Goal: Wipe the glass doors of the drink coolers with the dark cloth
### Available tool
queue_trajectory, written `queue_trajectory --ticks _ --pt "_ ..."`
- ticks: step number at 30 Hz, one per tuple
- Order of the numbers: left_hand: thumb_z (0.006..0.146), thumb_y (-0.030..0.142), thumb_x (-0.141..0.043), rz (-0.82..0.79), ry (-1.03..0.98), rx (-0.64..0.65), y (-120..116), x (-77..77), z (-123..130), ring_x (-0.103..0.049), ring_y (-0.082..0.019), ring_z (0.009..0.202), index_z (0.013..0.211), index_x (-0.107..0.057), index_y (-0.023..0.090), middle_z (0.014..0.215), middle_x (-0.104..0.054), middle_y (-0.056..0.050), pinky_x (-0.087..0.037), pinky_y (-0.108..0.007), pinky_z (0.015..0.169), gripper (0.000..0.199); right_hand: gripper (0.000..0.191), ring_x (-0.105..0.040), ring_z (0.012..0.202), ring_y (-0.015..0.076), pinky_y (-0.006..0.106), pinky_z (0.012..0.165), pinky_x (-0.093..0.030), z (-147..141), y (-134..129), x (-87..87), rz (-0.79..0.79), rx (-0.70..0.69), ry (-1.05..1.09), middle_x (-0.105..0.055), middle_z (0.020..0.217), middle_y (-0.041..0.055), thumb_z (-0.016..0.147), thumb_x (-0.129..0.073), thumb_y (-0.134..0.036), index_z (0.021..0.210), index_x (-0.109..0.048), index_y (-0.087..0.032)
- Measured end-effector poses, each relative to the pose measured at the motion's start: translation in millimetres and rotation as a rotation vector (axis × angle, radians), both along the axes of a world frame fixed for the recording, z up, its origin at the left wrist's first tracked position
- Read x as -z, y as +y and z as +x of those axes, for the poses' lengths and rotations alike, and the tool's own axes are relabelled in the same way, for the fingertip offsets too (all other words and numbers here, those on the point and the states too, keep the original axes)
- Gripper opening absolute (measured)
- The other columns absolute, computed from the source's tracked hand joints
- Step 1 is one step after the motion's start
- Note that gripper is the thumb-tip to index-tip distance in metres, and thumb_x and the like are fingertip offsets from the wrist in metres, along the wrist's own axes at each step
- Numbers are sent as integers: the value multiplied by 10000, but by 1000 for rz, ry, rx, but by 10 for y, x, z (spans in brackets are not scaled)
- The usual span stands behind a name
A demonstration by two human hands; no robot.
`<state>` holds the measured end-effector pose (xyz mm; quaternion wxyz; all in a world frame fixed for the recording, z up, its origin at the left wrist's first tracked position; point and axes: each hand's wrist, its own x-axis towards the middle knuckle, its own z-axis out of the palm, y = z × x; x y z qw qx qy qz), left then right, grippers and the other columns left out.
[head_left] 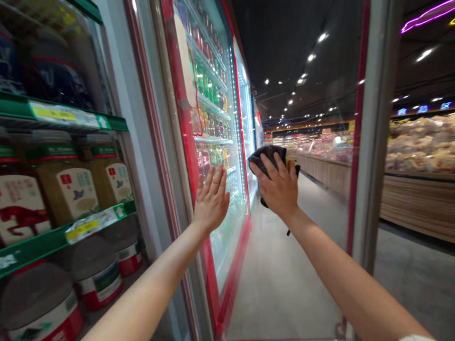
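A glass cooler door (316, 265) with a red-edged frame stands open in front of me. My right hand (280, 187) presses a dark grey cloth (265, 156) against the glass, fingers spread over it. A bit of yellow shows at the cloth's right side, and a dark end hangs below the hand. To the left, my left hand (212, 196) is raised with its fingers stretched out and holds nothing. It appears to lie flat on the glass near the door's hinge side; the contact itself is hard to make out.
Shelves at the left carry bottles of yellowish drink (71, 184) and lidded tubs (97, 272), behind green price rails (46, 241). Lit drink coolers (213, 109) line the aisle beyond the glass. A wood-sided produce stand (415, 203) is at the right.
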<state>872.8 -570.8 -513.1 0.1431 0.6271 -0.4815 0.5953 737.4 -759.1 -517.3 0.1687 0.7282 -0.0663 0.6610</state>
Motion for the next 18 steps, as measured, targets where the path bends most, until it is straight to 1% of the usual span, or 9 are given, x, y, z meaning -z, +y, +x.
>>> queue_trajectory --ticks 3,5,6,7,9,11,13,15,18 --pt "1001 248 -493 12 -2 8 -74 56 -32 -88 -215 1590 1646 -8 235 1704 -183 -63 -108 -469 1310 807 532 -365 1494 330 624 1213 -223 -136 -68 333 81 59 -102 -549 1530 85 981 -544 -195 1490 -525 -347" --pt "996 230 -492 35 -14 9 -128 100 -72 -94 -204 1589 1646 -25 239 1701 -199 -56 -84 -461 1313 801 517 -389 1477 316 595 1208 -244 -161 -30 522 45 70 -103 -589 1490 89 972 -555 -177 1462 -556 -340" --pt "993 222 -489 48 -22 10 -164 119 -102 -102 -201 1588 1647 -31 239 1698 -213 -53 -65 -457 1315 798 507 -406 1466 301 573 1211 -248 -163 -14 552 3 65 -76 -602 1476 77 969 -562 -174 1444 -574 -351" --pt "992 220 -486 60 -28 13 -209 133 -139 -109 -201 1587 1647 -36 240 1694 -225 -51 -49 -455 1316 794 497 -423 1453 285 546 1214 -252 -167 -14 530 -42 57 -41 -607 1472 60 969 -569 -176 1427 -587 -368" --pt "993 226 -482 81 -40 27 -320 147 -230 -121 -208 1585 1647 -49 247 1690 -238 -47 -33 -460 1317 784 483 -450 1431 263 499 1212 -273 -196 -85 369 -94 62 -9 -596 1484 35 972 -586 -196 1409 -601 -399" --pt "992 238 -486 102 -51 49 -444 150 -328 -125 -213 1584 1647 -51 248 1685 -247 -45 -35 -471 1318 787 468 -468 1413 266 474 1193 -314 -271 -249 182 -77 108 -67 -590 1486 42 974 -597 -211 1401 -614 -402" --pt "984 235 -496 116 -58 72 -558 151 -414 -119 -215 1585 1647 -40 235 1682 -254 -50 -41 -481 1319 805 438 -487 1392 277 468 1170 -352 -375 -440 125 -32 165 -160 -621 1445 61 976 -595 -205 1374 -648 -380" --pt "977 226 -499 115 -65 90 -647 160 -477 -102 -215 1586 1647 -27 214 1683 -249 -59 -50 -487 1318 819 398 -489 1388 283 480 1167 -364 -466 -568 244 -4 186 -219 -665 1384 65 978 -579 -182 1317 -695 -355" --pt "977 225 -497 105 -87 116 -751 178 -534 -86 -207 1587 1647 -33 207 1680 -255 -59 -41 -482 1319 816 399 -436 1442 291 546 1202 -310 -503 -577 510 -12 140 -158 -689 1361 36 976 -543 -139 1265 -722 -349"
